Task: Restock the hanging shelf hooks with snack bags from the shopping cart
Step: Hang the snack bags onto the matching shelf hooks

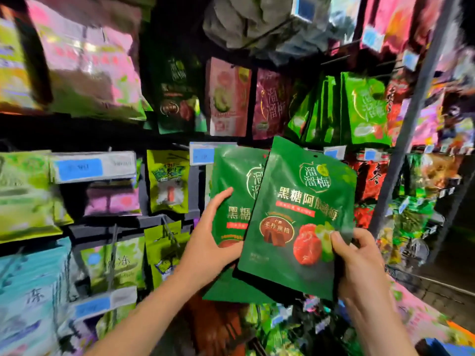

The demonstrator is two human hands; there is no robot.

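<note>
I hold two dark green snack bags with gold lettering in front of the hanging shelf. My right hand [359, 260] pinches the front bag [295, 214] at its lower right edge, thumb on the printed red plum. My left hand [210, 240] grips the rear bag [236, 181], which sits behind and to the left of the front one. Matching dark green bags [177, 96] hang on the row above, at centre left. More loose bags lie below my hands, in what may be the cart [282, 327]; its frame is not clear.
Hooks with green, pink and red snack bags [365, 109] fill the shelf wall. Blue price tags [201, 155] stick out on hook ends. A grey upright post [411, 119] runs down the right side. Yellow-green small packs [168, 183] hang left of my hands.
</note>
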